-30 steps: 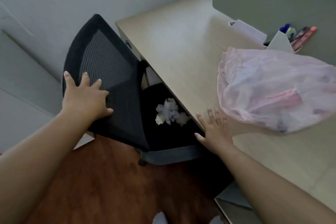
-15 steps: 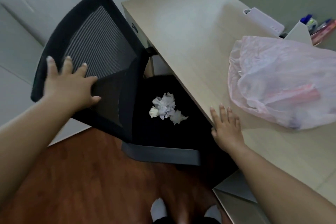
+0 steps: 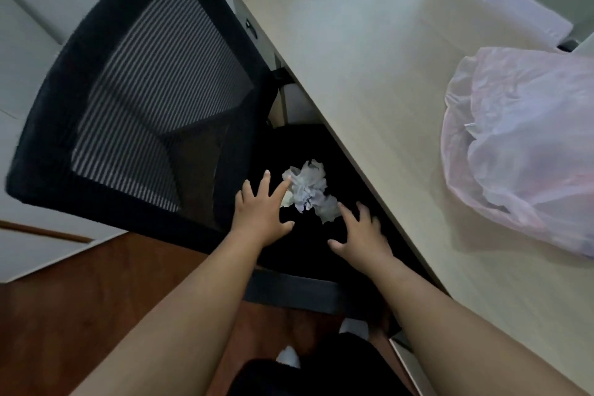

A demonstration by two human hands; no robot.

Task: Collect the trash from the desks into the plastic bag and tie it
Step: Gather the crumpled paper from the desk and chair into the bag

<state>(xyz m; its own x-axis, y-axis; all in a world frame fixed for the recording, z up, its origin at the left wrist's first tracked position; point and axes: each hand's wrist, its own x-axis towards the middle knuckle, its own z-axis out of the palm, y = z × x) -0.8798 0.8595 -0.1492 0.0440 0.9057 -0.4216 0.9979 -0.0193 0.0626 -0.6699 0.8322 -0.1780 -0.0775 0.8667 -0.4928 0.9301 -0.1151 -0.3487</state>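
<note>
Crumpled paper (image 3: 308, 191) lies on the chair (image 3: 144, 90) seat. The left hand (image 3: 262, 217) and right hand (image 3: 361, 233) flank it, spread open, holding nothing, likely to scoop it together. The bag (image 3: 520, 154) sits on the desk (image 3: 369, 74), freeing both hands.

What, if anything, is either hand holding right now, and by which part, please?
Nothing is held. The left hand and the right hand are open above the chair seat, one on either side of the crumpled paper.

Right part of plastic bag (image 3: 520, 151) beyond the view's edge
</note>
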